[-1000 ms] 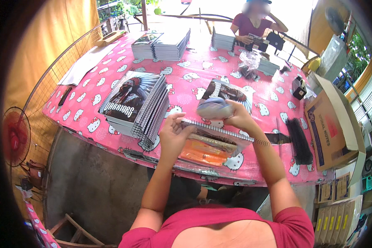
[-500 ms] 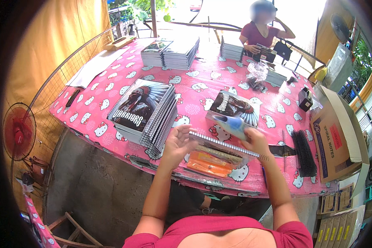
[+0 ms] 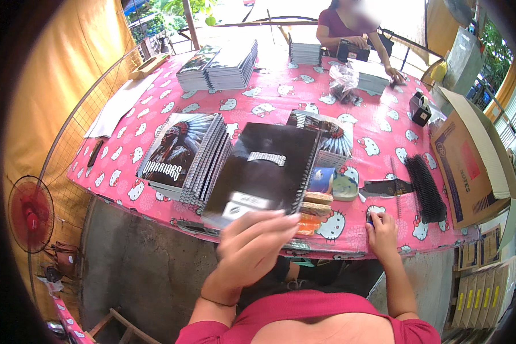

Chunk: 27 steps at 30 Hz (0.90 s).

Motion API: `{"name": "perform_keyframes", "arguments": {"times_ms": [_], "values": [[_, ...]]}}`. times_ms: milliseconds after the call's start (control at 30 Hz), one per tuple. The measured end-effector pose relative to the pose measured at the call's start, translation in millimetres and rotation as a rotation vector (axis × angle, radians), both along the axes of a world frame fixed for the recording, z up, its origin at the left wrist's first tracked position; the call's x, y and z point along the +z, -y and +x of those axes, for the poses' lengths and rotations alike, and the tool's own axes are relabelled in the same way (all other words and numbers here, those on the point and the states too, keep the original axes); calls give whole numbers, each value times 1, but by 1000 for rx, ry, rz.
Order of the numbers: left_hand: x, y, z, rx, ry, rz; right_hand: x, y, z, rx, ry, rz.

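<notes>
A spiral notebook with a black back cover stands tilted above the table, its coil along the right side. My left hand is closed on its lower edge, the thumb hidden. Near the table's front edge, my right hand is closed around a small dark and blue item, mostly covered by the fingers. Left of the notebook is a stack of spiral notebooks with a feather-headdress cover. A second stack lies partly behind the held notebook. Beside it are a blue round object and an orange packet.
Black plastic coils lie on the right beside an open cardboard box. Book stacks stand at the back of the pink tablecloth. Across the table, a person reaches toward small dark items. A red fan is at left.
The notebook has swung from nearly edge-on to showing its back cover. My left hand has closed on its lower edge; my right hand has left the coil and moved down to the table's front.
</notes>
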<state>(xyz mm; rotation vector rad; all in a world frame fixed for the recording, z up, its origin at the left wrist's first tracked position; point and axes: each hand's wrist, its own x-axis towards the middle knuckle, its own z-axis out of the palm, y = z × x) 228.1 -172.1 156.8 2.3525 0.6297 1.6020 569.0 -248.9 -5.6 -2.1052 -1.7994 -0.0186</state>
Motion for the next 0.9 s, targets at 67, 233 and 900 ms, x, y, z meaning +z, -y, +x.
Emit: {"name": "perform_keyframes", "arguments": {"times_ms": [67,233,900], "values": [[-49,-13,13,-40,-111,-135,9,0,-10,3,-182,29],[-77,-13,27,49,103,-238,84,1,-81,274,-492,250],[-73,-12,27,64,8,-159,121,-21,-128,603,-562,208]]}}
